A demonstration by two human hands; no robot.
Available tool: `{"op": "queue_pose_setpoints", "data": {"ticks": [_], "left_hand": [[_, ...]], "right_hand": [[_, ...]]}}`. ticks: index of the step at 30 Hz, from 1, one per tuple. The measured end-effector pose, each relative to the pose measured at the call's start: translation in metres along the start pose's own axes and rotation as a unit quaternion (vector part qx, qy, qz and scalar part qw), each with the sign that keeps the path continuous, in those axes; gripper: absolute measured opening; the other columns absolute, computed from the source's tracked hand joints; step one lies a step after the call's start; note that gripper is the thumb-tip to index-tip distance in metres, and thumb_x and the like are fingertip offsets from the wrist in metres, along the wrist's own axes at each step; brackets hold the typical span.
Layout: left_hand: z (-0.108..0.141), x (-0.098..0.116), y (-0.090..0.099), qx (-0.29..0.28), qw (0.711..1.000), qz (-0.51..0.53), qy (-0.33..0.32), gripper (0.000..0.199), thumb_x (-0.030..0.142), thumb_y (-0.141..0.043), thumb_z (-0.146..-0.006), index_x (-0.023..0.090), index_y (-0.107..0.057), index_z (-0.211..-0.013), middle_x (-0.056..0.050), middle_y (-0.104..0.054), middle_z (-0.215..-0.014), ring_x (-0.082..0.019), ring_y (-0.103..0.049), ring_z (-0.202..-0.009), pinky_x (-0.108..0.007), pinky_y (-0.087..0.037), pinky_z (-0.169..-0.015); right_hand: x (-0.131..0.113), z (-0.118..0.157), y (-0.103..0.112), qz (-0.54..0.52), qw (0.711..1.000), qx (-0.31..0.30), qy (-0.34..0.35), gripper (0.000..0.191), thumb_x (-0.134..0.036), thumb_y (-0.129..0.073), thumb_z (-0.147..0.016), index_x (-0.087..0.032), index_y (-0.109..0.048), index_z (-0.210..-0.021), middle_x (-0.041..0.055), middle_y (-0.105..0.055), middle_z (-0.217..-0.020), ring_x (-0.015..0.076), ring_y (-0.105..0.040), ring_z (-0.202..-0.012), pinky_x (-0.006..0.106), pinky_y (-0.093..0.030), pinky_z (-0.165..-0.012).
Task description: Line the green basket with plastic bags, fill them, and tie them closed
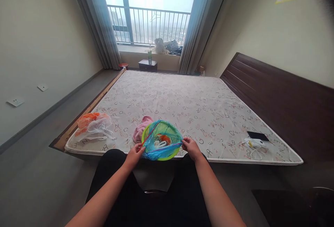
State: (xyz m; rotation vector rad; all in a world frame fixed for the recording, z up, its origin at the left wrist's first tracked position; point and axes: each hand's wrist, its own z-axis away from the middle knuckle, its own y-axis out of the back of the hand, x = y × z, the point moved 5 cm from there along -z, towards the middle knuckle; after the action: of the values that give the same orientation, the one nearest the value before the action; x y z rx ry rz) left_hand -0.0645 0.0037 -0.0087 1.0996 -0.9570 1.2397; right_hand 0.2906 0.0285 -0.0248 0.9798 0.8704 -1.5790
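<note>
A green bin [167,159] stands at the mattress's near edge, between my knees. It is lined with a thin blue plastic bag [152,153] that has a red drawstring along its edge. My left hand [135,154] pinches the bag's edge at the left of the rim. On the right side, my right hand [191,147] grips the bag's edge too, so the mouth is stretched between both hands. Some white and orange items [163,142] lie inside; I cannot make out what they are. Just left of the bin is a pink cloth [141,129].
Crumpled orange and white plastic bags [95,126] lie on the mattress [169,95] at left. A black phone [257,136] and a white device with a cable [255,144] rest at right. The dark headboard [273,84] borders the right side; a nightstand [148,65] stands beyond.
</note>
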Motion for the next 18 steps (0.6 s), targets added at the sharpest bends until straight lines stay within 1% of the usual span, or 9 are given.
{"op": "queue_pose_setpoints", "data": {"ticks": [3, 6, 8, 10, 11, 13, 15, 18], "left_hand": [[-0.001, -0.005, -0.002, -0.013, 0.999, 0.024, 0.044, 0.069, 0.069, -0.079, -0.064, 0.016, -0.063, -0.105, -0.002, -0.07, -0.075, -0.017, -0.063, -0.06, -0.029, -0.049, -0.055], [-0.001, -0.005, -0.003, -0.024, 0.997, 0.044, 0.064, 0.068, 0.068, -0.08, -0.063, 0.018, -0.06, -0.105, 0.0, -0.067, -0.072, -0.016, -0.059, -0.057, -0.028, -0.047, -0.053], [-0.001, -0.005, -0.003, -0.025, 0.996, 0.05, 0.068, 0.067, 0.067, -0.08, -0.062, 0.018, -0.06, -0.104, 0.0, -0.067, -0.072, -0.016, -0.059, -0.057, -0.028, -0.046, -0.053], [-0.001, -0.005, -0.002, -0.027, 0.997, 0.045, 0.053, 0.066, 0.067, -0.079, -0.063, 0.017, -0.062, -0.103, -0.001, -0.068, -0.075, -0.017, -0.06, -0.061, -0.028, -0.046, -0.058], [-0.002, -0.005, -0.002, -0.03, 0.998, 0.038, 0.041, 0.065, 0.067, -0.079, -0.064, 0.016, -0.064, -0.102, -0.002, -0.069, -0.077, -0.017, -0.061, -0.064, -0.028, -0.046, -0.061], [-0.003, -0.006, -0.001, -0.035, 0.999, 0.015, 0.016, 0.063, 0.067, -0.077, -0.066, 0.014, -0.067, -0.099, -0.003, -0.068, -0.078, -0.018, -0.061, -0.069, -0.029, -0.045, -0.066], [-0.004, -0.007, -0.001, -0.038, 0.999, -0.011, 0.002, 0.061, 0.068, -0.074, -0.069, 0.013, -0.069, -0.094, -0.003, -0.067, -0.077, -0.018, -0.059, -0.07, -0.029, -0.044, -0.066], [-0.005, -0.008, -0.003, -0.045, 0.999, -0.029, -0.007, 0.059, 0.07, -0.07, -0.07, 0.013, -0.069, -0.084, -0.002, -0.063, -0.073, -0.017, -0.055, -0.069, -0.028, -0.041, -0.065]], "right_hand": [[0.001, 0.005, -0.005, 0.005, 1.0, -0.02, -0.015, 0.036, -0.037, -0.085, -0.066, -0.022, -0.059, -0.084, 0.0015, -0.067, -0.077, 0.0161, -0.065, -0.064, 0.027, -0.052, -0.056], [0.003, 0.007, -0.009, -0.003, 0.999, -0.037, -0.018, 0.04, -0.036, -0.084, -0.069, -0.023, -0.059, -0.098, -0.0008, -0.066, -0.077, 0.0143, -0.063, -0.06, 0.026, -0.051, -0.053], [0.004, 0.006, -0.01, -0.03, 0.998, -0.054, -0.02, 0.045, -0.033, -0.084, -0.069, -0.023, -0.059, -0.106, -0.0013, -0.067, -0.078, 0.0131, -0.062, -0.06, 0.026, -0.052, -0.056], [0.006, 0.004, -0.008, -0.058, 0.996, -0.057, -0.029, 0.047, -0.029, -0.085, -0.067, -0.023, -0.06, -0.107, 0.0001, -0.069, -0.082, 0.0139, -0.065, -0.064, 0.026, -0.055, -0.06], [0.007, 0.003, -0.007, -0.067, 0.996, -0.045, -0.03, 0.047, -0.028, -0.086, -0.066, -0.022, -0.061, -0.106, 0.001, -0.069, -0.083, 0.0149, -0.067, -0.068, 0.027, -0.056, -0.062], [0.006, 0.001, -0.002, -0.064, 0.998, 0.001, -0.015, 0.045, -0.028, -0.085, -0.065, -0.022, -0.062, -0.103, 0.0018, -0.069, -0.083, 0.0167, -0.069, -0.072, 0.028, -0.057, -0.064], [0.004, -0.001, 0.002, -0.051, 0.998, 0.046, 0.016, 0.042, -0.03, -0.084, -0.065, -0.022, -0.064, -0.101, 0.0016, -0.067, -0.082, 0.0172, -0.069, -0.072, 0.028, -0.058, -0.064], [-0.001, -0.002, 0.004, -0.061, 0.993, 0.083, 0.053, 0.042, -0.033, -0.081, -0.065, -0.023, -0.063, -0.102, 0.0008, -0.064, -0.084, 0.017, -0.069, -0.072, 0.029, -0.058, -0.065]]}}
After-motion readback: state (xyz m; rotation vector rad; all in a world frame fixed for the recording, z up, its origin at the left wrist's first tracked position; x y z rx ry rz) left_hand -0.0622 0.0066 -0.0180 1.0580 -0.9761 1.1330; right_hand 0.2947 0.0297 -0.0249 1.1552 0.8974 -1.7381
